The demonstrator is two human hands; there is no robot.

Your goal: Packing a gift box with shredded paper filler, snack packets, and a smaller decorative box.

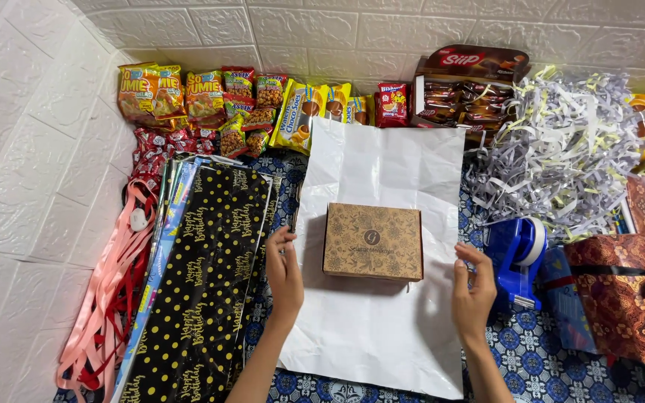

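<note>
1. Brown cardboard box point(372, 241): centred on white wrapping sheet point(382, 261); we judge it light, stiff; grasp its side walls.
2. Left hand point(285, 270), right hand point(473, 287): fingers loosely curled, pinching the sheet's edges.

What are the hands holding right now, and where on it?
Both hands pinch the white paper sheet: left hand at its left edge, right hand at its right edge. The brown box is untouched.
</note>
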